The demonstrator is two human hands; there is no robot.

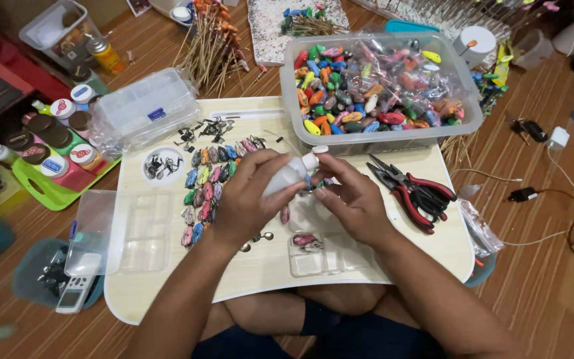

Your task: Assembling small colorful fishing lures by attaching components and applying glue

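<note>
Over the board's (167,292) middle, the left hand (247,199) grips a white bottle (291,174), tipped nozzle-down toward a small lure piece (315,185) pinched in the right hand (353,203), pliers (413,189) near the right edge

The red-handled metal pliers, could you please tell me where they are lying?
The red-handled metal pliers lie on the pale board's right side, beside the right hand, below the clear plastic tub.

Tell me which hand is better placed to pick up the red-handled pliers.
The right hand, I would judge. The pliers lie just beside it on the board, while the left hand holds the white bottle and would have to cross over.
</note>
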